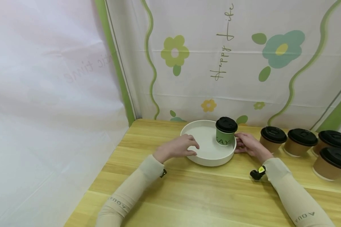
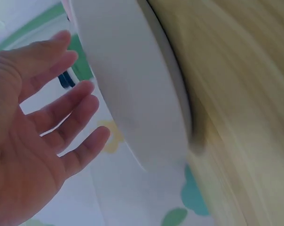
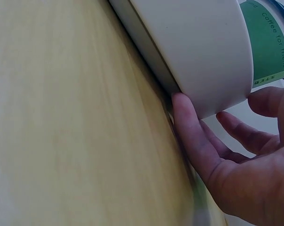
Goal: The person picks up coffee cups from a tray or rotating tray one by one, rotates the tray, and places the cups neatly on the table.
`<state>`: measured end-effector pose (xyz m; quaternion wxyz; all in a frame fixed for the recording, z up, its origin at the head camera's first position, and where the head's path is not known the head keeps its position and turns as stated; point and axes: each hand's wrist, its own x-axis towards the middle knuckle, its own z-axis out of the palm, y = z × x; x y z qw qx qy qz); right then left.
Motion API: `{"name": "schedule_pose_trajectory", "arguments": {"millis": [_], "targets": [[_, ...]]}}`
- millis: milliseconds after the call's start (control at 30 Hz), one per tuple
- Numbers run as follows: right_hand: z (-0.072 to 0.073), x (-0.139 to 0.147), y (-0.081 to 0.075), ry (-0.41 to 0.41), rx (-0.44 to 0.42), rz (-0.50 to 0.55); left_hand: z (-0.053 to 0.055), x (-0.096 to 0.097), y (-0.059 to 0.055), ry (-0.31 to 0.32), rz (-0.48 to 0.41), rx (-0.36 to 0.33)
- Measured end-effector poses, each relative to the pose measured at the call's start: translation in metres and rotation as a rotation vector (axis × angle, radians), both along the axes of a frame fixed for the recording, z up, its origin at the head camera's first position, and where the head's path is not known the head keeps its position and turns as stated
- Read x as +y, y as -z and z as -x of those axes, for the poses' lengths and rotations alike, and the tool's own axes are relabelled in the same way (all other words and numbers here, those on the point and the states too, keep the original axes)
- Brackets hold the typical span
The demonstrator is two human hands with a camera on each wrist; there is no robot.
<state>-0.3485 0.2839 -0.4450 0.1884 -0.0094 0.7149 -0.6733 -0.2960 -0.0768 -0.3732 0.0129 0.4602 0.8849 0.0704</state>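
A round white tray with a low wall sits on the wooden table. Inside it, toward the right, stands a green paper coffee cup with a black lid. My left hand hovers at the tray's left rim, its fingers spread and loosely bent; the left wrist view shows the hand holding nothing, beside the tray wall. On the opposite side my right hand grips the tray's edge. In the right wrist view its thumb is at the rim near the cup, and a fingertip meets the bottom edge.
Several brown paper cups with black lids stand at the right, the closest being one cup just beyond my right hand. A patterned curtain hangs right behind the table. The table's left edge runs beside my left arm.
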Motion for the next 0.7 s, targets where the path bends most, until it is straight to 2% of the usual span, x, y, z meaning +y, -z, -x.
{"name": "schedule_pose_trajectory", "arguments": {"millis": [167, 367, 567, 700], "targets": [[0.000, -0.001, -0.001, 0.004, 0.002, -0.002, -0.008, 0.013, -0.001, 0.014, 0.021, 0.007], [-0.001, -0.001, -0.001, 0.003, 0.003, -0.004, -0.013, 0.025, 0.005, 0.015, 0.079, 0.073], [-0.001, -0.001, -0.002, 0.004, 0.004, -0.018, -0.016, 0.028, 0.009, 0.053, 0.081, 0.114], [-0.001, -0.001, -0.002, 0.003, 0.003, -0.009, -0.015, 0.027, 0.013, 0.052, 0.080, 0.122]]}}
